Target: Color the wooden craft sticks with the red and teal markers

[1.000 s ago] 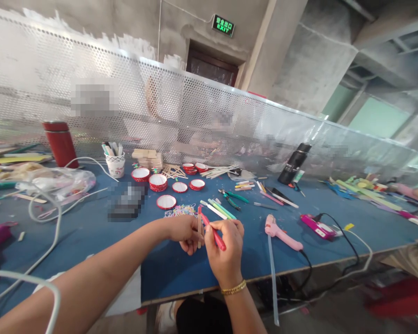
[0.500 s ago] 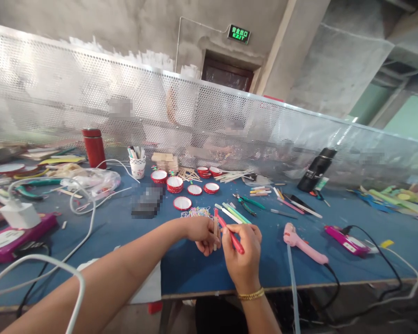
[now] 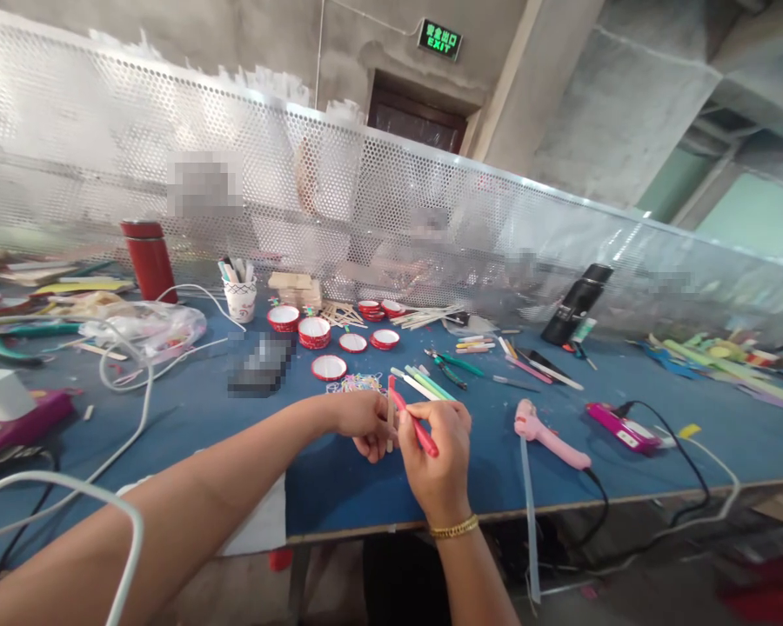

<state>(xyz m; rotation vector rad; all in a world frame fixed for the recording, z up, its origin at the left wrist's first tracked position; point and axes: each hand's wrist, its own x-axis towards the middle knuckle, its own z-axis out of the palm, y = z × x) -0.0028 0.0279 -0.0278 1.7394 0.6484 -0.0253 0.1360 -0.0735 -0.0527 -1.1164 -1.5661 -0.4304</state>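
Note:
Upright in the closed fingers of my left hand [image 3: 367, 422] is a flat wooden craft stick [image 3: 390, 428], its top end coloured red. My right hand [image 3: 440, 443] grips a red marker pen [image 3: 424, 435], whose tip meets the stick near its top. Just beyond my hands lies a pile of small coloured loops [image 3: 364, 382]. Several pale green and white pens [image 3: 424, 383] rest to the right of that pile. Round red-rimmed white lids or dishes [image 3: 329, 368] stand farther back, some stacked.
Green-handled pliers [image 3: 449, 369] and a pink glue gun [image 3: 548, 436] lie to the right, near a purple power strip [image 3: 623, 426]. A black bottle [image 3: 575, 306] and a red flask [image 3: 149, 261] stand toward the perforated screen [image 3: 248, 174]. White cables [image 3: 149, 409] loop across the left side.
The whole view has shifted, so the table items appear farther left and slightly higher. Both hands keep their hold, and the marker tip stays at the upper part of the stick.

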